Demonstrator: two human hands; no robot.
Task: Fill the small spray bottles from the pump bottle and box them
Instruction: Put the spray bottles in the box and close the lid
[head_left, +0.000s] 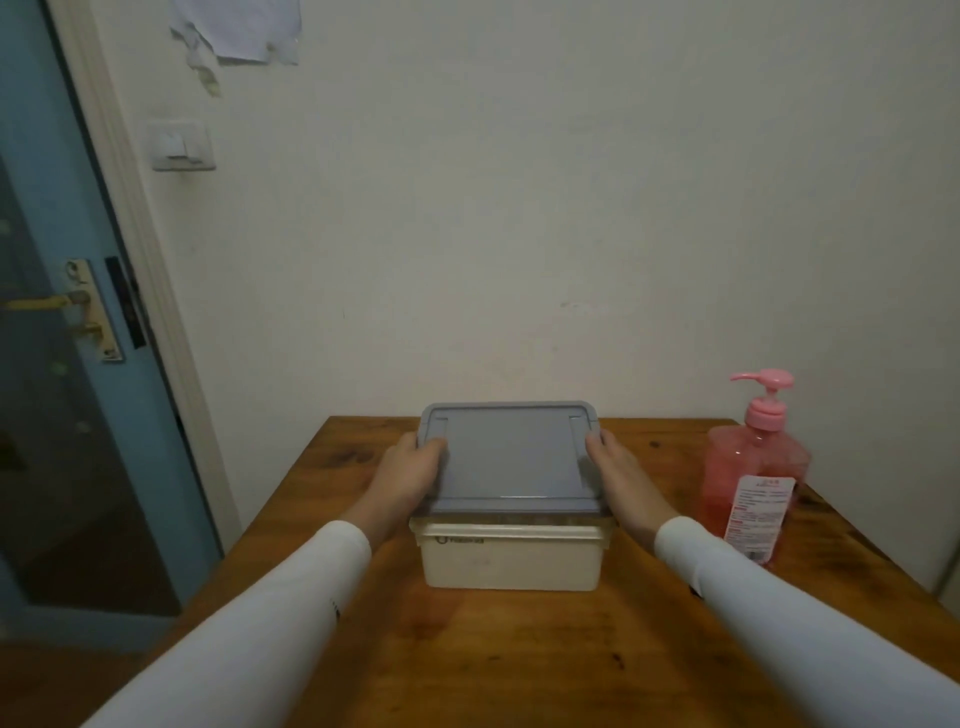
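Grey-blue plastic lid, mid-frame, is held at both ends: your left hand and right hand each keep a curled grip on it over the translucent white storage box. Pink pump bottle stands untouched at right. No spray bottles visible; I judge filling not begun.

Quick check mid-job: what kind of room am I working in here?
Probably a room in a home, not a workshop or lab. A small wooden table stands against a plain painted wall, with a blue door with a brass handle and a wall light switch to the left.
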